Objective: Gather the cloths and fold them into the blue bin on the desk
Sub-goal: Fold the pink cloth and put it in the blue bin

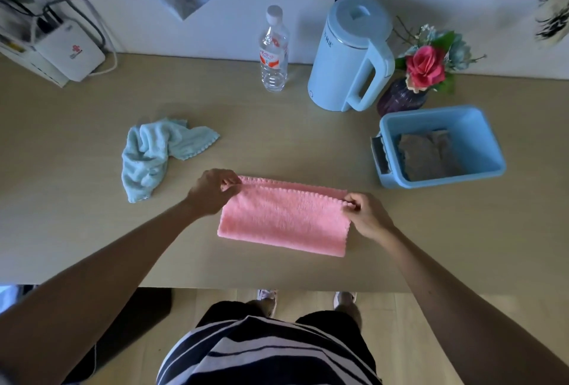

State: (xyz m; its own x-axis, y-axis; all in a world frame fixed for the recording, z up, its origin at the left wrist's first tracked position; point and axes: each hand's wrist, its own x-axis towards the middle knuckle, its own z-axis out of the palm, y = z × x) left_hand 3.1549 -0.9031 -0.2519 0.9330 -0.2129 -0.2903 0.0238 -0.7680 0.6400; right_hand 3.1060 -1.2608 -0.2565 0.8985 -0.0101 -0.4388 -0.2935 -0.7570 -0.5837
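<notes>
A pink cloth (284, 219) lies folded in half on the desk in front of me, its doubled edge toward me. My left hand (212, 190) pinches its far left corner. My right hand (366, 215) pinches its far right corner. A light blue cloth (154, 153) lies crumpled on the desk to the left, apart from both hands. The blue bin (480, 125) stands at the right with a folded grey cloth (426, 153) inside it.
Along the back of the desk stand a clear water bottle (274, 51), a light blue kettle (351, 55) and a dark vase with flowers (421, 76). A white router (70, 51) with cables sits at the far left. The desk's front edge (277, 287) is close to me.
</notes>
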